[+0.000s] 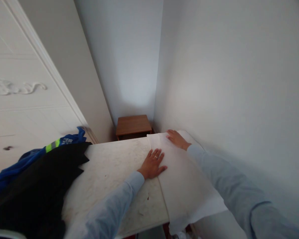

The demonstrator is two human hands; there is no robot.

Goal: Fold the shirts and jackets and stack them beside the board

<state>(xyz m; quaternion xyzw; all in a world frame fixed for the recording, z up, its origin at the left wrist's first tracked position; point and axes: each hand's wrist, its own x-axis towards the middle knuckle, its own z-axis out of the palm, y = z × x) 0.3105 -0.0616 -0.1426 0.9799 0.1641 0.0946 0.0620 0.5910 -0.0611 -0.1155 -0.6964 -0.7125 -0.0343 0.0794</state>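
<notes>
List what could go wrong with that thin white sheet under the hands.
The thin white sheet droops past the table's near edge, so it might slide down if the right hand and left hand let up.

The pale, flat tabletop shows stains and dark specks, which could mark the sheet.

The left hand straddles the sheet's edge, so a sideways push might crease it.

Pale walls [226,66] — low brown table [134,124], white wardrobe [47,59]
</notes>
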